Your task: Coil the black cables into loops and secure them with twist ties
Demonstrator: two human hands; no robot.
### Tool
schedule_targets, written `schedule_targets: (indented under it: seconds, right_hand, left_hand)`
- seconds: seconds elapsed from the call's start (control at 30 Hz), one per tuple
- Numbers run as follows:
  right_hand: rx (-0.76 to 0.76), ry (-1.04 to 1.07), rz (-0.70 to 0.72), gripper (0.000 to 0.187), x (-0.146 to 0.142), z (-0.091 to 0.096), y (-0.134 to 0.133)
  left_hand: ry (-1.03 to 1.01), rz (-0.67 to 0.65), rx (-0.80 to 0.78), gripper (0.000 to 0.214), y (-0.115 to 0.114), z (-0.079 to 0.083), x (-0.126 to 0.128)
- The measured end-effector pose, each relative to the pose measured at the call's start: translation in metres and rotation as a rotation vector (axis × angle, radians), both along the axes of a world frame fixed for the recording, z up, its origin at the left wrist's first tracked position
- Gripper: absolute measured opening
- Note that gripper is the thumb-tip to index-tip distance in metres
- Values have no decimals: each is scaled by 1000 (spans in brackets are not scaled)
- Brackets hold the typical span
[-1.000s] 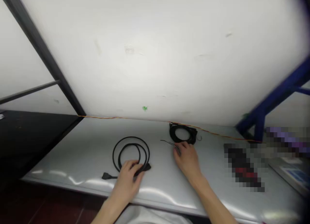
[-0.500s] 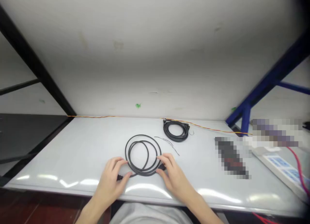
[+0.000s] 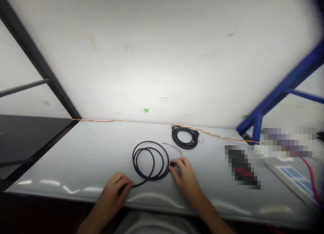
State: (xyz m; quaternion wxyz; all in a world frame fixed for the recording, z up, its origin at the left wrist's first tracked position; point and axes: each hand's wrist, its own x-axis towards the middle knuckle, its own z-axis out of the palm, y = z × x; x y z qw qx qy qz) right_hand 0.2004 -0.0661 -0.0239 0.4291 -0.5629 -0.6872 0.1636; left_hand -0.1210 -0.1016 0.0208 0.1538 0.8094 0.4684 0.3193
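A loose coil of black cable (image 3: 150,161) lies on the white table (image 3: 83,159), right in front of me. My left hand (image 3: 113,195) curls over the cable's tail at the near edge, and the end inside my fingers is hidden. My right hand (image 3: 183,175) pinches a small black plug (image 3: 172,164) at the coil's right side. Behind them lie a smaller, tighter black cable coil (image 3: 184,138) and a thin dark wire (image 3: 173,148).
A thin orange and yellow wire (image 3: 215,135) runs along the table's back edge. To the right are a pixelated object (image 3: 243,166) and a white power strip (image 3: 291,176) with a red cable (image 3: 310,176). Blue metal framing (image 3: 278,88) rises at right, black framing (image 3: 32,48) at left.
My left hand has drawn back toward the near edge with the cable's tail. My right hand has shifted up onto the plug. The view has tilted slightly.
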Motion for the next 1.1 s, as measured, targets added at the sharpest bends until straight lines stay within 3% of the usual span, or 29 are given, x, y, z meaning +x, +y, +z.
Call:
schedule_targets:
  seconds: [0.13,0.23,0.33,0.43,0.53,0.63,0.77,0.9,1.0,1.1]
  right_hand:
    - [-81,39,103,21,-36,11,20]
    - [-97,49,181,22,-61,20,53]
    - [-96,22,283,25,-80,26,95]
    - [-111,0,351,31,-94,31,131]
    - [-130,-13,354,29,-108,37,155]
    - [-126,-19,321,29,-118,45,164]
    - [-99,-9,239,32,-112,58,145]
    - [-124,-30,183,24,-90,63,85]
    - [-175,-103,160,21,-76,54,33]
    - [-177,-179,138,19,-71,36,4]
  left_hand:
    - [-40,61,7,21,-16,-11,49]
    - [-50,190,83,18,-18,-14,59]
    - [-23,256,198,14,-7,-5,39]
    - [110,197,250,28,16,11,-1]
    - [279,51,155,41,41,20,-32]
    - [288,-31,78,26,54,16,-35]
    - [325,68,78,16,49,4,-4]
    - [451,358,13,20,40,-1,37]
    - [501,490,-105,19,39,4,64]
    - [500,511,-180,19,39,13,82]
